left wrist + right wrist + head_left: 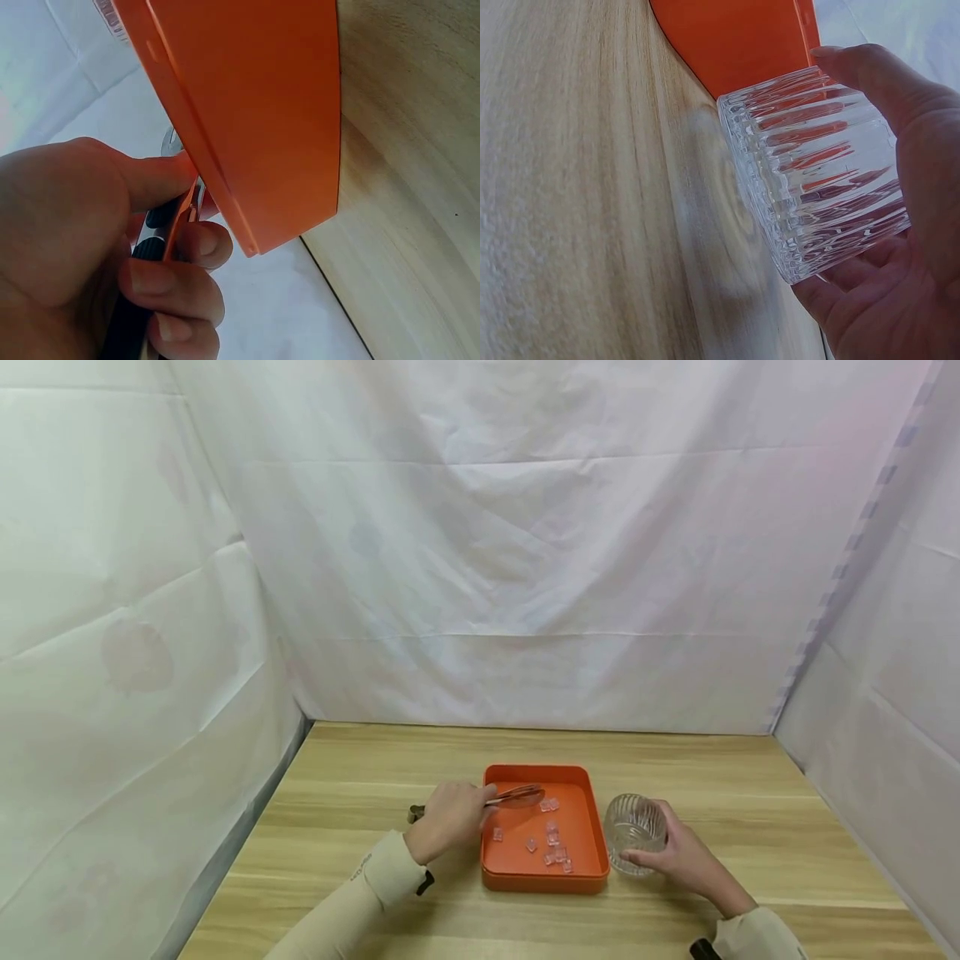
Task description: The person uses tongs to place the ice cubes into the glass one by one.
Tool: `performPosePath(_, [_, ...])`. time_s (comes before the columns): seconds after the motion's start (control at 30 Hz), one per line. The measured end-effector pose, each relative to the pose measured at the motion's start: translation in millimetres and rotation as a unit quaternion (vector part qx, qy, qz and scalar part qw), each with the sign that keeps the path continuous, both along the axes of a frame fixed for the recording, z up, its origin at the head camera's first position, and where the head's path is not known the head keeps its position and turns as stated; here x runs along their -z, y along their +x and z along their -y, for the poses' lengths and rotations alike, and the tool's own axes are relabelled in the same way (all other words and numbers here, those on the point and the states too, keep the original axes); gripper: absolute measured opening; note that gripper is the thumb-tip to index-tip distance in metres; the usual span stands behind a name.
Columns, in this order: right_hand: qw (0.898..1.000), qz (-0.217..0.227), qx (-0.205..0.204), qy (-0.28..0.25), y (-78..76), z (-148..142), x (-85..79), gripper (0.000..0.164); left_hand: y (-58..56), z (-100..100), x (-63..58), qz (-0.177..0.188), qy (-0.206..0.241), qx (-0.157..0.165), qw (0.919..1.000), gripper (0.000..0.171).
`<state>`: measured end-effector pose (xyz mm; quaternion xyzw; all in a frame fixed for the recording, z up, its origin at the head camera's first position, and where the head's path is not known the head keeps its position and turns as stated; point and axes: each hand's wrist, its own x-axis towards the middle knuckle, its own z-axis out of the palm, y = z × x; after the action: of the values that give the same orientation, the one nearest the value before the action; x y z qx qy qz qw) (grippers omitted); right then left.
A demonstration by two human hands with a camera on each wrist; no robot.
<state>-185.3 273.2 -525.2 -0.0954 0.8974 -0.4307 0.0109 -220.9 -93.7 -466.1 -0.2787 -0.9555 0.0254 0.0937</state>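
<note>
My left hand grips a pair of metal tongs, whose rounded ends reach over the left side of an orange tray. Dark grips on the tongs' handles show between the curled fingers in the left wrist view. Several small clear cubes lie scattered on the tray's floor, mostly in its right half. To the right of the tray, my right hand holds a clear ribbed glass around its side. The glass's base is close to the table; whether it touches I cannot tell.
A light wood-grain table lies under everything. White cloth hangs behind the table's far edge, with more white sheeting on the left and right. The tray's raised walls stand between the two hands.
</note>
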Motion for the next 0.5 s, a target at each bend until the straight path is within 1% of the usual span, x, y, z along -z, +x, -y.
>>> performPosePath(0.17, [1.000, -0.001, 0.000, -0.003, 0.0, -0.4, 1.2, 0.088, -1.5, 0.1, -0.2, 0.005, 0.009, -0.001, 0.9999, 0.018])
performPosePath(0.33, [1.000, -0.003, 0.001, 0.002, -0.6, -0.7, 1.6, 0.088, -2.0, 0.6, -4.7, -0.008, 0.034, 0.006, 0.9994, 0.020])
performPosePath(0.5, [1.000, -0.002, -0.001, 0.002, -1.1, -1.2, 0.8, 0.089, -4.3, 0.7, -8.5, -0.002, 0.056, 0.005, 0.9984, 0.020])
